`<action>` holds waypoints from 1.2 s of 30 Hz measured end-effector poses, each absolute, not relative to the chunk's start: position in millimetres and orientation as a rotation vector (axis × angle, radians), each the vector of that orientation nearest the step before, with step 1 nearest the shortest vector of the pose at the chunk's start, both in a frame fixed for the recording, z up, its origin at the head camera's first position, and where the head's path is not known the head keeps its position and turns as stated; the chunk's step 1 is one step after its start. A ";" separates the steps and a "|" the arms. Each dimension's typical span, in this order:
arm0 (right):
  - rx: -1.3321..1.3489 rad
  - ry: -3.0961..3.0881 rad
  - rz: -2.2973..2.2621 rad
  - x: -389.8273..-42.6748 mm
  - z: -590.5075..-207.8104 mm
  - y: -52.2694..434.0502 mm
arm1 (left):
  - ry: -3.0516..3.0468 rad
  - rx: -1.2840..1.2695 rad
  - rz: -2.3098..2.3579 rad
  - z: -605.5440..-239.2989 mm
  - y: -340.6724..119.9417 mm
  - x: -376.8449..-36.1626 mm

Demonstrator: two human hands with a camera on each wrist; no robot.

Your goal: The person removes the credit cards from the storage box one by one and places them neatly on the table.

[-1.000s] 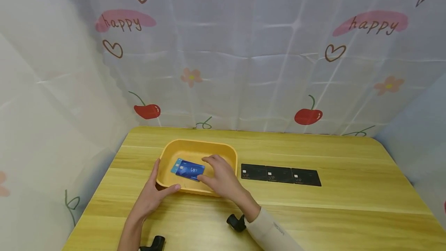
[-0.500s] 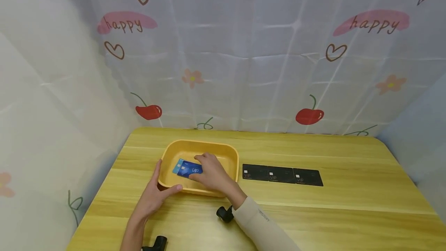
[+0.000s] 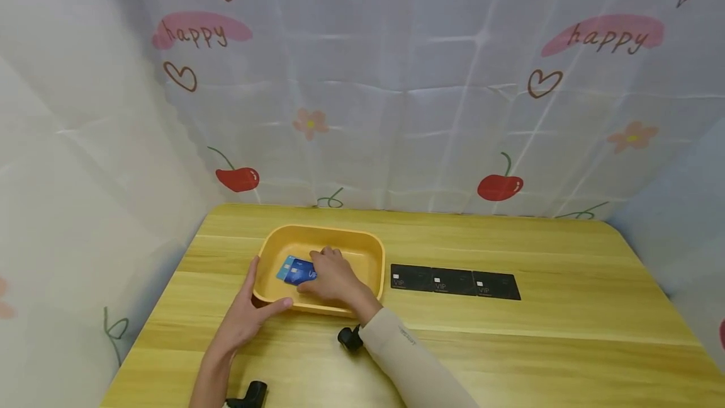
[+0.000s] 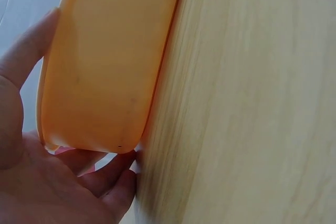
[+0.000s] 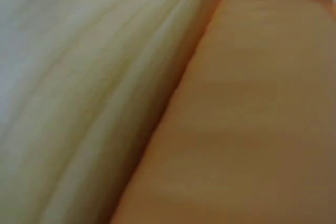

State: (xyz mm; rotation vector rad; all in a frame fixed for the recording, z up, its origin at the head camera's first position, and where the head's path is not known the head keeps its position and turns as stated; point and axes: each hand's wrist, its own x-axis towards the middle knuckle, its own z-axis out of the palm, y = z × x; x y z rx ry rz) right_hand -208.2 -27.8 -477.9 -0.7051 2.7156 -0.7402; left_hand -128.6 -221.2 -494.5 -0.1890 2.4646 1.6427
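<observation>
Head view: right hand [image 3: 334, 280] has moved further left inside the yellow tray [image 3: 370, 255] since the earlier frame, fingers curled onto the blue cards [image 3: 296, 270]; whether pinching, cannot tell; left hand [image 3: 245, 317] cups the tray's near-left corner, thumb on the rim; three black cards [image 3: 455, 282] lie along open table [image 3: 566, 307] to the right.
Left wrist view: fingers spread round tray wall [image 4: 105, 66].
Right wrist view: tray wall, blurred.

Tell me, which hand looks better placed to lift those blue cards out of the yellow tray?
Probably the right hand: it is already inside the yellow tray, fingers on the blue cards. The left hand is outside, holding the tray's near left corner, so it seems better kept steadying it.
</observation>
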 end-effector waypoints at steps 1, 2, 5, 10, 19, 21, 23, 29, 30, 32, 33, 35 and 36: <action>-0.705 2.720 -0.704 -208.6 -477.6 -29.7 | 2.463 -0.187 1.646 -494.1 -221.4 -128.5; -0.702 2.722 -0.672 -208.6 -477.5 -31.4 | 2.461 -0.186 1.647 -493.9 -221.6 -128.3; -0.692 2.750 -0.600 -208.0 -478.6 -35.1 | 2.455 -0.179 1.651 -494.0 -221.5 -128.3; -0.694 2.816 -0.519 -207.2 -483.2 -39.3 | 2.453 -0.188 1.644 -494.5 -221.8 -128.6; -0.711 2.893 -0.461 -207.8 -487.3 -42.7 | 2.448 -0.180 1.671 -494.0 -222.1 -127.7; -0.712 2.895 -0.464 -208.0 -487.3 -42.3 | 2.444 -0.178 1.680 -493.8 -221.7 -127.6; -0.713 2.895 -0.470 -208.3 -487.3 -41.7 | 2.434 -0.177 1.693 -493.7 -221.4 -127.6; -0.719 2.895 -0.491 -209.3 -488.1 -39.9 | 2.413 -0.186 1.711 -493.8 -221.0 -128.1; -0.720 2.893 -0.496 -209.3 -488.5 -39.7 | 2.414 -0.188 1.710 -493.9 -221.0 -128.0; -0.721 2.888 -0.505 -209.3 -488.8 -39.4 | 2.417 -0.190 1.706 -493.8 -221.0 -127.8; -0.720 2.886 -0.510 -209.2 -488.8 -39.4 | 2.420 -0.189 1.705 -493.7 -220.9 -127.8; -0.719 2.884 -0.523 -209.1 -488.2 -39.1 | 2.420 -0.188 1.704 -493.5 -220.8 -127.7; -0.719 2.883 -0.532 -209.0 -487.9 -39.0 | 2.421 -0.188 1.704 -493.4 -220.7 -127.7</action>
